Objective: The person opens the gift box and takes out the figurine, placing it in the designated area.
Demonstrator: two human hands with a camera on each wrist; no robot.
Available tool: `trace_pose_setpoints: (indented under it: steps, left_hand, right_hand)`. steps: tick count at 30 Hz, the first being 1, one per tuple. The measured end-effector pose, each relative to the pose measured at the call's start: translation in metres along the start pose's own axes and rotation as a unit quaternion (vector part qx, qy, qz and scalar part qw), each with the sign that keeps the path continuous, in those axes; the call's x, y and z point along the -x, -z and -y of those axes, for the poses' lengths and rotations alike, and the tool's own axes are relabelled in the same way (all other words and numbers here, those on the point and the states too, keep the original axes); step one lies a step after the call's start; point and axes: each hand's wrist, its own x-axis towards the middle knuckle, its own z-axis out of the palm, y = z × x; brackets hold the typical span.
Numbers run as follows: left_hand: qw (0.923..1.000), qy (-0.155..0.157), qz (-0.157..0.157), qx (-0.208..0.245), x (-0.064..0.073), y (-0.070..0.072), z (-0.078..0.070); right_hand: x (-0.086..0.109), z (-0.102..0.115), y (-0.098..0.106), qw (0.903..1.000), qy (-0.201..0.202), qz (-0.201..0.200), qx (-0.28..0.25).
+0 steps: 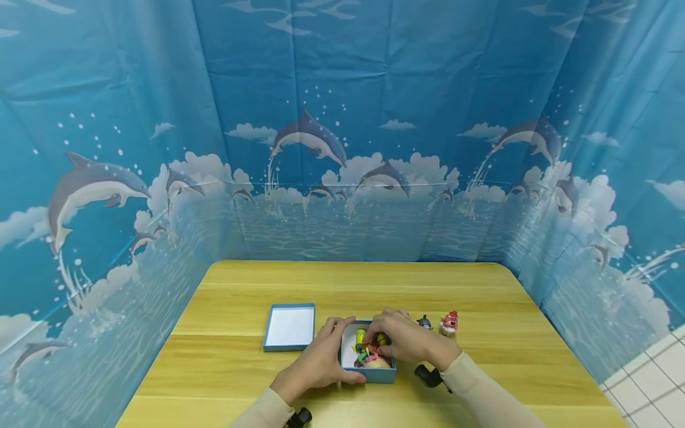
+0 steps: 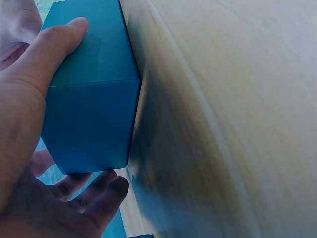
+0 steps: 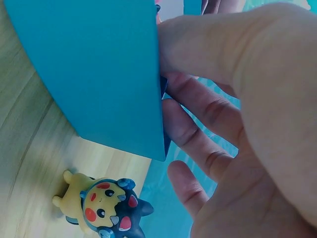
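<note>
Toward the near side of the wood-grain table (image 1: 214, 374), past two pale sleeves (image 1: 262, 411), I see the left hand (image 1: 323, 356) gripping an open blue box (image 1: 381, 375), thumb pressed on its near wall and fingers along its left wall. Inside the box lies a heap of small figurines (image 1: 368, 357) — green, pink, red — with a yellow figurine (image 1: 360, 337) behind. I have the right hand (image 1: 401, 337) reaching in from the right, fingertips down among them; whether they pinch one, I cannot tell. Left of the box, beyond the left hand, a blue lid (image 1: 289, 326) shows its white inside. Past the right hand are a dark-hooded Pikachu figurine (image 3: 101, 203) and a pink bear figurine (image 1: 449, 323). Farthest off hangs a dolphin-print curtain (image 1: 342, 77).
</note>
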Motion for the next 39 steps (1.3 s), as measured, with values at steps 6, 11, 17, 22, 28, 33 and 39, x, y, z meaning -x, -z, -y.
trace_pose_setpoints:
  steps: [6, 11, 17, 22, 28, 33, 39]
  left_hand:
    - [1.0000, -0.004, -0.005, -0.001, 0.0009, 0.0004, -0.0002]
    - [1.0000, -0.004, -0.004, -0.003, 0.0010, 0.0005, -0.0024]
    - [1.0000, -0.001, 0.000, 0.002, 0.0004, 0.0004, -0.0032]
    - [1.0000, 0.005, -0.001, 0.003, -0.0008, -0.0002, -0.0013]
    - [1.0000, 0.003, 0.001, 0.003, 0.0007, -0.0017, 0.0006]
    - [1.0000, -0.001, -0.004, 0.004, 0.0012, -0.0007, 0.0004]
    - [1.0000, -0.003, -0.001, 0.006, 0.0012, 0.0005, -0.0006]
  right_hand:
    - [-0.0014, 0.0007, -0.0002, 1.0000, 0.004, -0.003, 0.003]
    - [-0.0001, 0.0008, 0.0006, 0.9999, 0.004, -0.010, 0.003]
    - [0.0006, 0.0008, 0.0037, 0.9998, 0.006, -0.012, -0.012]
    - [-0.0001, -0.0002, 0.0044, 0.9993, 0.015, -0.012, -0.031]
    - [0.0018, -0.0032, 0.0019, 0.9980, 0.029, -0.008, -0.056]
    - [0.0032, -0.0040, 0.0023, 0.9974, 0.035, -0.020, -0.060]
    - [0.0064, -0.0013, 0.0041, 0.9964, 0.034, -0.022, -0.074]
